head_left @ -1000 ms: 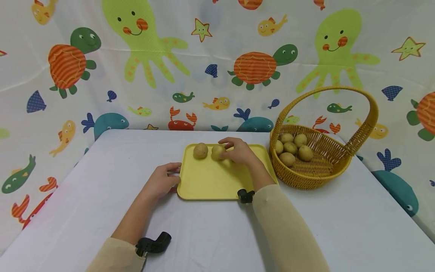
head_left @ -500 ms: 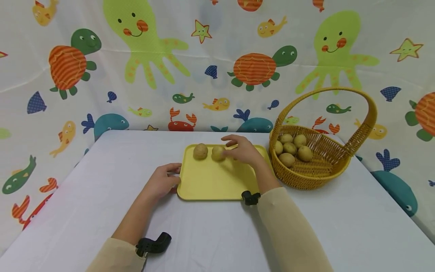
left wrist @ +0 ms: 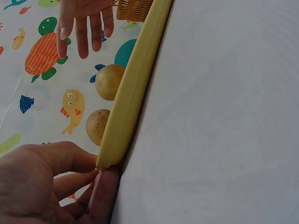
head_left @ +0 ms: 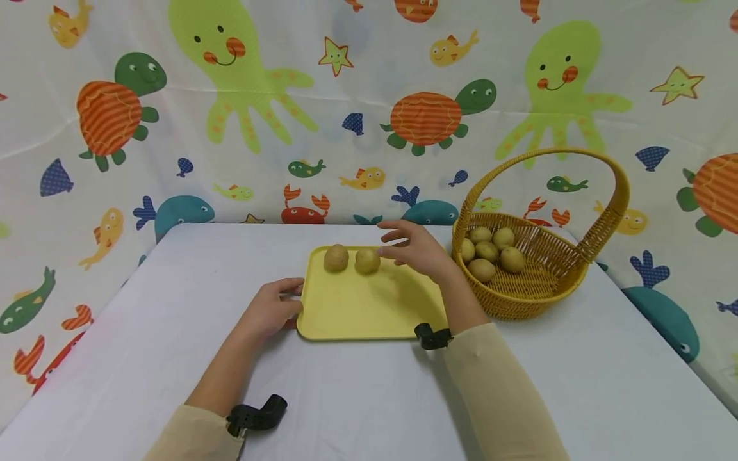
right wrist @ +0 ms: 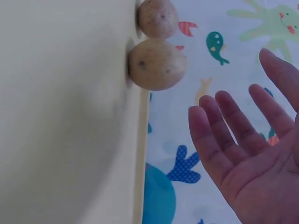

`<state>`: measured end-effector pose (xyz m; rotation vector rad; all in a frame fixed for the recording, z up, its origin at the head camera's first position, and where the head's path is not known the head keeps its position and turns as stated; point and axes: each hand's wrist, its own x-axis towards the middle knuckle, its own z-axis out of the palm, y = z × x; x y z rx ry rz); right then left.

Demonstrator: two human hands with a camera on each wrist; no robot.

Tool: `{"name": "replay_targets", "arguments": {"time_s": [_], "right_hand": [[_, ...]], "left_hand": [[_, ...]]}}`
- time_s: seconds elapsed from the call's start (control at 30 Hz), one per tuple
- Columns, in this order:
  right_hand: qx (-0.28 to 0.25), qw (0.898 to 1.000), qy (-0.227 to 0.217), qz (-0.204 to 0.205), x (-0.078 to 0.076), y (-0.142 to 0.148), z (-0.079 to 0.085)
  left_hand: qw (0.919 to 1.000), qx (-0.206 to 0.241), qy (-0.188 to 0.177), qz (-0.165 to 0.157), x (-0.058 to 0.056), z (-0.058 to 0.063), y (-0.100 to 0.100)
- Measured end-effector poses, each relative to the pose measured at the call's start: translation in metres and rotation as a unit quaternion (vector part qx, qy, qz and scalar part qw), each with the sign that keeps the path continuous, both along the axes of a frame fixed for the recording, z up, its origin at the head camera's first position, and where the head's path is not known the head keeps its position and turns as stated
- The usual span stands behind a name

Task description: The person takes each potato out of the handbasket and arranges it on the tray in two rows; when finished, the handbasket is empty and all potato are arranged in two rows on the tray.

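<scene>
Two potatoes sit side by side near the far edge of a yellow tray [head_left: 369, 314]: a left potato [head_left: 336, 258] and a right potato [head_left: 367, 260]. My left hand [head_left: 273, 309] holds the tray's left edge; the left wrist view shows its thumb [left wrist: 70, 157] and fingers pinching the rim. Over the tray's far right part hovers my right hand [head_left: 416, 250], fingers spread and holding nothing. Its fingertips are just right of the right potato, and in the right wrist view a gap shows between the right hand [right wrist: 261, 144] and the nearer potato [right wrist: 158, 64].
A yellow wicker basket [head_left: 519, 307] with a tall handle stands just right of the tray, several potatoes [head_left: 486, 251] gathered in its left half. White cloth [head_left: 357, 397] covers the table. Behind hangs a curtain [head_left: 259, 179] printed with sea animals.
My right hand has let go of the right potato and drawn back to the right, its fingers opening. The potato stays on the tray. The left hand keeps its place.
</scene>
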<state>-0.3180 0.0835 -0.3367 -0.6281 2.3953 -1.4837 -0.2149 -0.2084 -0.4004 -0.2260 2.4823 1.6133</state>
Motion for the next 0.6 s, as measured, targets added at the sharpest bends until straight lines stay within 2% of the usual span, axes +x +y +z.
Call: {"name": "replay_targets", "arguments": {"time_s": [0.27,0.6], "right_hand": [[-0.018,1.0,0.013,-0.002,0.006,0.008,0.011],[-0.032,0.998,0.044,-0.005,0.017,0.019,0.017]], "left_hand": [[1.0,-0.005,-0.003,0.0,0.0,0.001,0.002],[1.0,-0.006,-0.002,0.003,0.0,0.001,0.002]]}}
